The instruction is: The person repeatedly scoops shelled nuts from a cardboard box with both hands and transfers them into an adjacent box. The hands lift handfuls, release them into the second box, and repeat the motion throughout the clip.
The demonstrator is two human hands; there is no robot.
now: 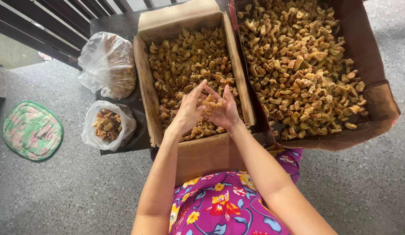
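Note:
My left hand (pixel 189 109) and my right hand (pixel 225 112) meet over the near end of a long cardboard box (pixel 143 87) full of golden-brown chunks. Between the fingers of both hands sits a small cluster of those chunks (pixel 210 104), held together just above the heap. Both forearms reach up from my lap, which is covered by a purple flowered cloth (pixel 224 204).
A wider cardboard box (pixel 376 100) heaped with the same chunks stands to the right. Two clear plastic bags, one large (pixel 107 63) and one small open one (pixel 107 124), lie left of the box. A green padded mat (pixel 32 130) lies on the speckled floor; dark railings run behind.

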